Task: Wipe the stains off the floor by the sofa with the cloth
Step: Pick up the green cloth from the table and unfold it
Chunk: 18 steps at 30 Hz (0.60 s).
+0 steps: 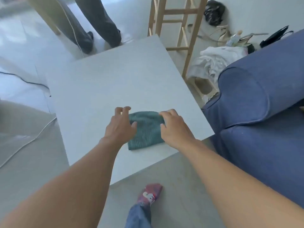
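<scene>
Cloth (145,130): teal, folded, nubby terry, roughly rectangular, long axis running up-down in frame; lies centre frame on near part of white table (102,83), smooth matte top. Left hand (120,127) at cloth's left edge, fingers spread, hovering or touching, cannot tell. Right hand (175,127) at right edge, fingertips curled onto upper right corner. Both equally near. Blue fabric sofa (259,104) right of frame; grey floor (179,186) below, stains not visible.

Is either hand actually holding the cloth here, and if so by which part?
Not clearly. The left hand and right hand touch the folded green cloth at its side edges, fingers spread; it lies flat on the white table.
</scene>
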Motion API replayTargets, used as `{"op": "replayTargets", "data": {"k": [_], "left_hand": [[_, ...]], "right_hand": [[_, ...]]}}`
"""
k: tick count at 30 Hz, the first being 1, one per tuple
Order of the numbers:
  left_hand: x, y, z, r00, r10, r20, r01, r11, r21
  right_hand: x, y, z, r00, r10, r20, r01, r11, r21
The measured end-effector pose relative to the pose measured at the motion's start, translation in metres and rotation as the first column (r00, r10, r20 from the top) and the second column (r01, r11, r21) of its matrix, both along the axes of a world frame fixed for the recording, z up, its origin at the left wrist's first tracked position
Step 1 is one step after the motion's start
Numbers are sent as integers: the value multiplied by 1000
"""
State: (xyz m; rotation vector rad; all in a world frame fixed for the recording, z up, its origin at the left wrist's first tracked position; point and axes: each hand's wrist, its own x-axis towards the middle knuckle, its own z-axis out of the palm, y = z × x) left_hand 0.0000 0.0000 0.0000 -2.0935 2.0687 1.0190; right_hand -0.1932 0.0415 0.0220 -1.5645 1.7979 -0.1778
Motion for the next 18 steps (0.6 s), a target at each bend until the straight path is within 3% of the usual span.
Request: {"op": "replayTargets", "data": {"k": [3, 6, 8, 12, 18], "left_hand": [[6, -3, -34, 995, -87, 44, 90, 994, -69], [10, -2, -52, 1000, 4, 17, -1, 992, -124], [12, -5, -55, 999, 48, 12, -46, 992, -116], [12, -10, -57, 1000, -13, 22, 15, 997, -76], [1, -8, -52, 990, -6, -144, 2, 1000, -26]], "right_hand": [[6, 4, -41, 1000, -26, 5, 26, 998, 53], [8, 2, -64, 998, -48, -27, 50, 995, 92], [8, -8, -70, 998, -58, -32, 60, 995, 77], [9, -24, -71, 997, -44, -57, 49, 995, 89], [-5, -5, -78, 979, -197, 45, 199, 979, -43]]}}
